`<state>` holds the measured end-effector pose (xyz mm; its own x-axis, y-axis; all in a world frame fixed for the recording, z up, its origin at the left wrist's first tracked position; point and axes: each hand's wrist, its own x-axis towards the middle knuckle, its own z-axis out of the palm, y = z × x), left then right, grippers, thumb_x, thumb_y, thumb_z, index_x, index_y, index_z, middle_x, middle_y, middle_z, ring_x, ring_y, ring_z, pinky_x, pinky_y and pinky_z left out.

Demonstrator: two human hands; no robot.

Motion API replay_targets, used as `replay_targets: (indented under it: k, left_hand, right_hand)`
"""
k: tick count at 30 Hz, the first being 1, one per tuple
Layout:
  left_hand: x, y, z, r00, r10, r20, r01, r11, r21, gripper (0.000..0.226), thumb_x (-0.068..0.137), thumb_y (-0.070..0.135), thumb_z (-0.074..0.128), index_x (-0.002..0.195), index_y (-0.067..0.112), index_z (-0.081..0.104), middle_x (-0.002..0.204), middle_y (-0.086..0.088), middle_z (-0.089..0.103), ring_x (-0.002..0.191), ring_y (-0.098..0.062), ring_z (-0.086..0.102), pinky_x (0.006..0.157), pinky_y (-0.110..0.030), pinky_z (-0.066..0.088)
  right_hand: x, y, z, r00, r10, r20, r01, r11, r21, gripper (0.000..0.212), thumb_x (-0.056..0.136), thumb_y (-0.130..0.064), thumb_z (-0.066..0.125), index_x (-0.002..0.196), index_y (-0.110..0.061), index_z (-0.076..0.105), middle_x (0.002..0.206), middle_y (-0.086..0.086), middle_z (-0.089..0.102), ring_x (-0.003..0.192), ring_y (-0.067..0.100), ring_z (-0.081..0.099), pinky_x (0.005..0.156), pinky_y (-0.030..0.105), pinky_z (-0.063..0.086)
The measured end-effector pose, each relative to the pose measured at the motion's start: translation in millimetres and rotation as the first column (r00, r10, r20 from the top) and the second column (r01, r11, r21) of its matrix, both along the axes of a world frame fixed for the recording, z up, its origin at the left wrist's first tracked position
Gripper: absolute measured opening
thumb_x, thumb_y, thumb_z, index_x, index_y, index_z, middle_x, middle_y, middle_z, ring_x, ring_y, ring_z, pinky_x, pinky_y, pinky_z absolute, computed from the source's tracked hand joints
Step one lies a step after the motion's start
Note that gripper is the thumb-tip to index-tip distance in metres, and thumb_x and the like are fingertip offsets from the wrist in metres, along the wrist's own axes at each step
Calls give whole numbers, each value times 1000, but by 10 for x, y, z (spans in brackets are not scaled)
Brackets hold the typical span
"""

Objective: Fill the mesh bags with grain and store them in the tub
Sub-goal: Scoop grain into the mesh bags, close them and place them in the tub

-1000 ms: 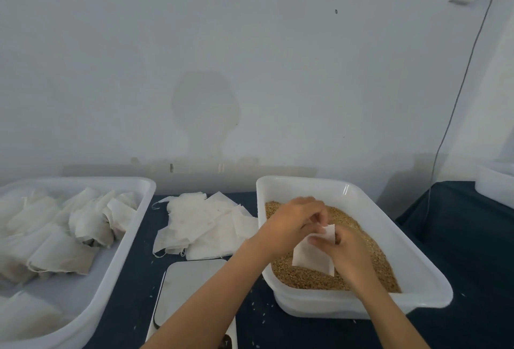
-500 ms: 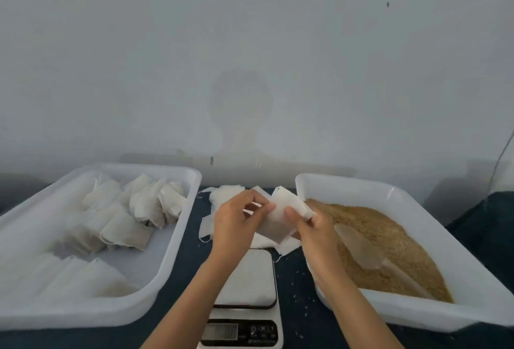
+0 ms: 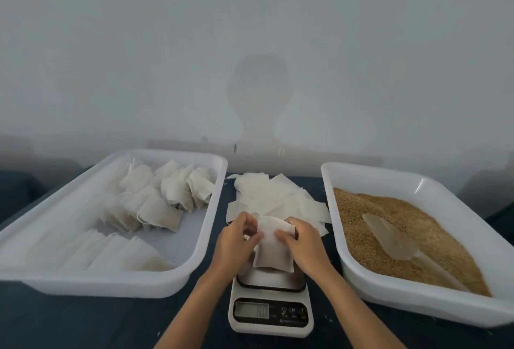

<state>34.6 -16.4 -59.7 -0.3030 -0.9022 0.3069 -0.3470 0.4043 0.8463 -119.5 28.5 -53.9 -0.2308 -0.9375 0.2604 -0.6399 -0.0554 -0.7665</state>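
I see a dark tabletop (image 3: pixel 83 321) against a pale wall (image 3: pixel 250 42). My left hand (image 3: pixel 236 240) and right hand (image 3: pixel 303 243) both pinch the filled mesh bag (image 3: pixel 274 248) over the scale (image 3: pixel 271 307), between the bag tub (image 3: pixel 194 262) and grain tub (image 3: pixel 345 259).

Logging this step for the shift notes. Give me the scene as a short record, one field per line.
held item: mesh bag, partly filled, over the scale
left hand: left hand pinches the bag's top left edge
right hand: right hand pinches its top right edge
storage tub: left tub, with filled bags in it
grain tub: right tub, grain with a clear scoop lying on it
spare bags: empty bags piled between the tubs
scale reading: unreadable
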Motion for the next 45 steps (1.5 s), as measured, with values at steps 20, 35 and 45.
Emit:
replay_targets:
  k: [20,35,45]
  left_hand:
    - [257,-63,-289,971,111,-210,-95,992,85,15,91,2,53,95,17,55,102,1,60,99,-8,57,90,-17,41]
    - [106,-64,-206,994,5,-112,4,997,81,14,92,8,55,100,19,54,105,3,61,102,-14,58,91,-23,45]
    - [-273,-72,93,975,-73,208,49,992,118,64,84,44,64,135,20,34,126,2,53,115,-16,49,98,-30,39]
  right_hand:
    - [-270,209,-338,951,-77,300,119,985,-124,20,96,-12,50,115,-19,50,112,-4,61,111,7,54,100,29,40]
    - [-217,61,-333,935,-95,342,110,994,-25,21,93,-11,55,111,-20,52,100,-8,63,101,6,58,83,17,42]
    - [40,9,38,966,-37,254,91,975,-204,26,84,-6,66,99,-26,57,83,-3,65,83,3,62,78,15,46]
